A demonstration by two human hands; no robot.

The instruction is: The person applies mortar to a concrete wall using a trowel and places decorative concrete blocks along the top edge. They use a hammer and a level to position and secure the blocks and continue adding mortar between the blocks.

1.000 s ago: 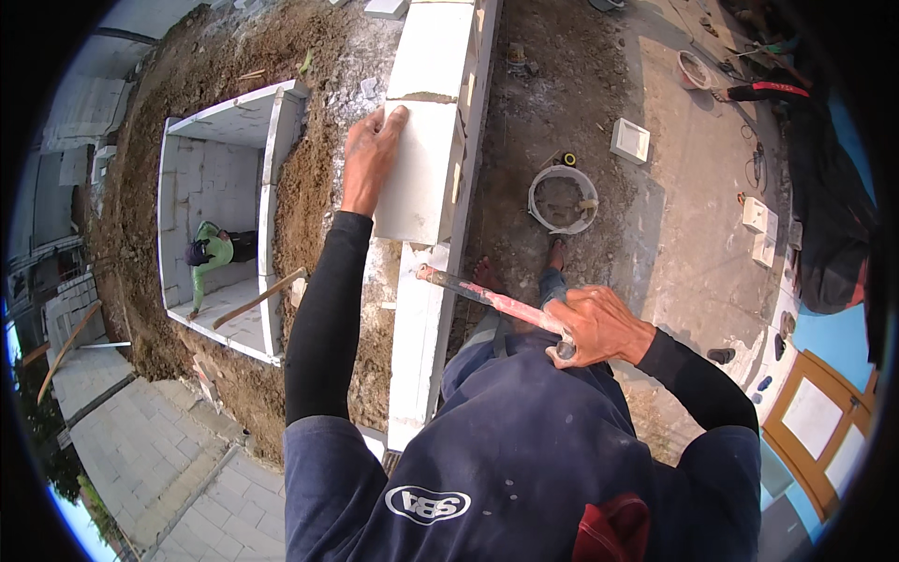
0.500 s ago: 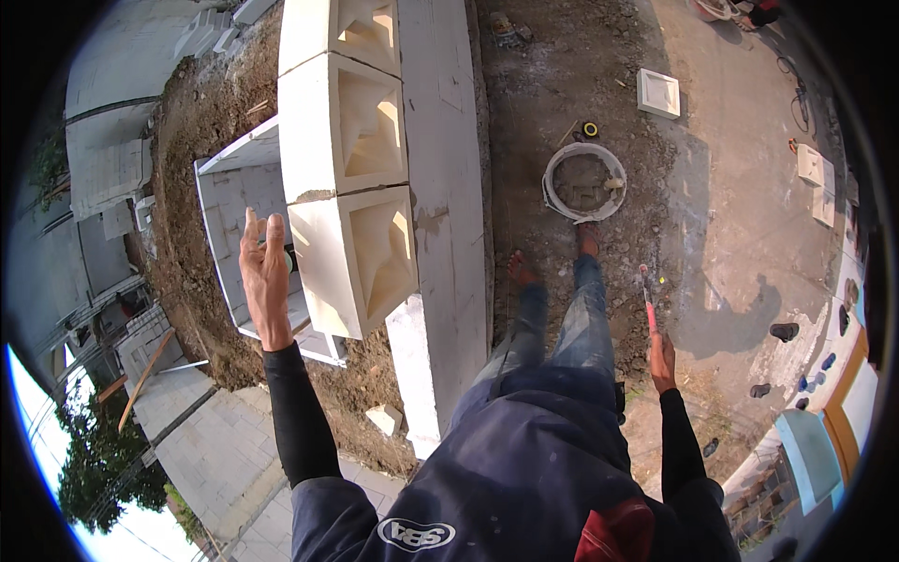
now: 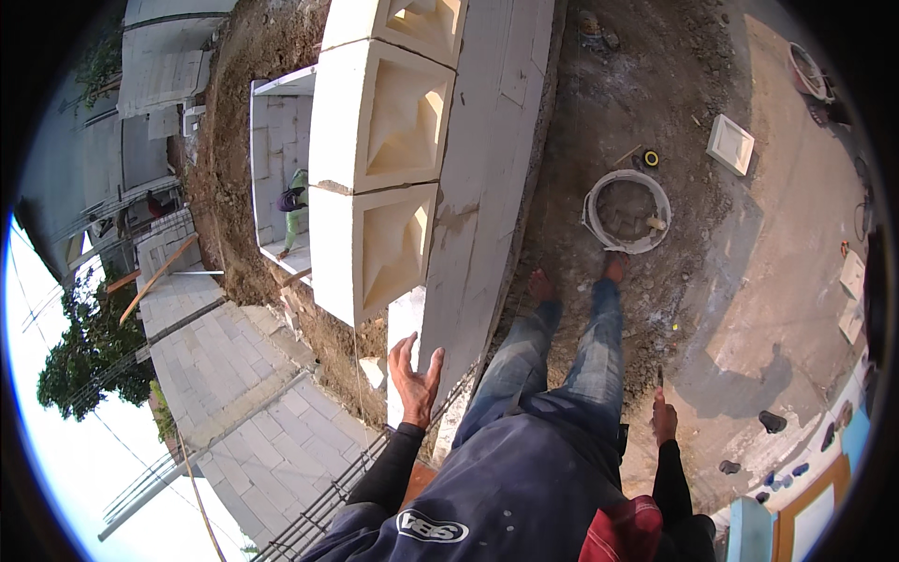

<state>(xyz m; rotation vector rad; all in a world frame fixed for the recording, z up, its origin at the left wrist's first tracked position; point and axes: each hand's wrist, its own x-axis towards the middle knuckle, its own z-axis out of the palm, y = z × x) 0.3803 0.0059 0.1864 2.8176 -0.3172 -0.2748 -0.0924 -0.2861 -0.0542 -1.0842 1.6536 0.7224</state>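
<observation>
My left hand point(image 3: 418, 384) is open, with fingers spread, above the near part of the pale wall top point(image 3: 478, 159). It sits just short of the nearest cream hollow block point(image 3: 398, 245) and appears to hold nothing. This block ends a row, behind another cream block point(image 3: 405, 117) with the same recessed face. Low on the right, my right hand point(image 3: 664, 420) is closed round a slim tool point(image 3: 660, 377). Only a narrow dark end of it shows now; its red handle was visible earlier.
A round bucket point(image 3: 662, 203) of grey mortar stands before my feet, a black-and-yellow tape measure point(image 3: 651, 158) beyond it. One loose cream block point(image 3: 731, 144) lies right. Left of the wall, a person in green point(image 3: 293, 220) is inside a block-lined pit. Thin rods point(image 3: 328, 501) stick out near my left arm.
My left hand has drawn back from beside the nearest block toward my body. The right hand has lowered, its tool now mostly end-on. The whole view has shifted, uncovering the person in the pit.
</observation>
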